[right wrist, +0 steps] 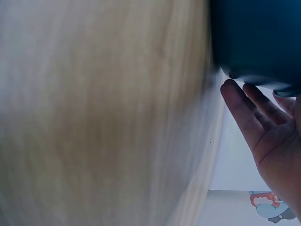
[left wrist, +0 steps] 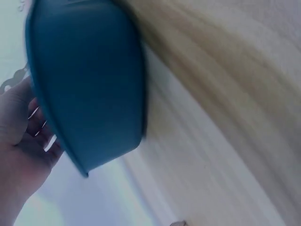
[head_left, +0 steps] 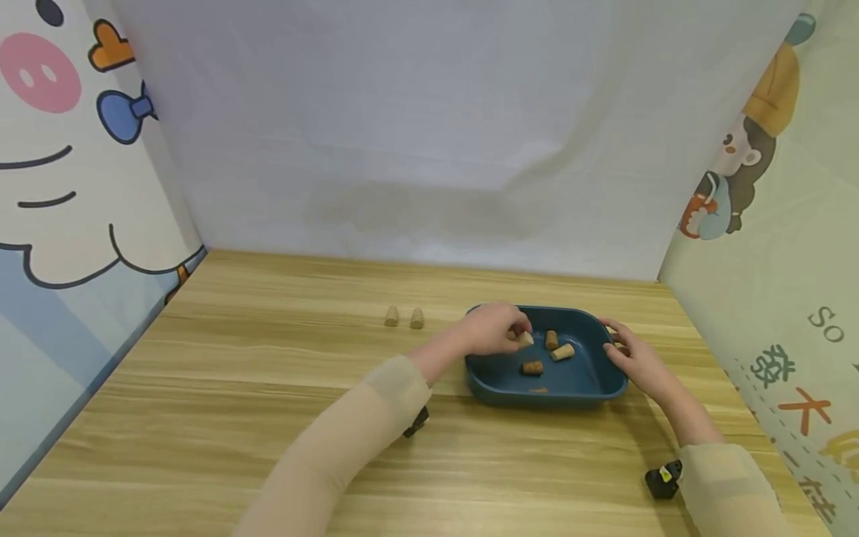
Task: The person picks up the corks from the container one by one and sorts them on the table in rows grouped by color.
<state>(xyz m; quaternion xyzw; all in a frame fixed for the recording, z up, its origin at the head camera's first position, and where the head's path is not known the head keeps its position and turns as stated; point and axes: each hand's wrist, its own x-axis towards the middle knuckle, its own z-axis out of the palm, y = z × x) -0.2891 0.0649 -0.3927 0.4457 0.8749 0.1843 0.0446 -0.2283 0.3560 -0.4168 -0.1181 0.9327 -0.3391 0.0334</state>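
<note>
In the head view, a dark blue basin (head_left: 546, 401) with rounded corners stands on the table. My left hand (head_left: 493, 330) reaches in over its left end and pinches a small pale cork (head_left: 526, 339) between thumb and fingers. Several corks lie inside, among them a dark brown one (head_left: 532, 368) and a lighter one (head_left: 563, 352). At the basin's right end, my right hand (head_left: 634, 362) holds the rim, with the thumb on the inner side. The right wrist view has its fingers (right wrist: 244, 110) stretched along the outer wall. In the left wrist view, the basin's wall hides the held cork.
Two tapered corks (head_left: 391, 316) stand side by side on the wood-grain table (head_left: 268, 358), left of the basin. Behind the table hangs a plain white cloth (head_left: 416, 134). Printed cartoon panels flank it left and right.
</note>
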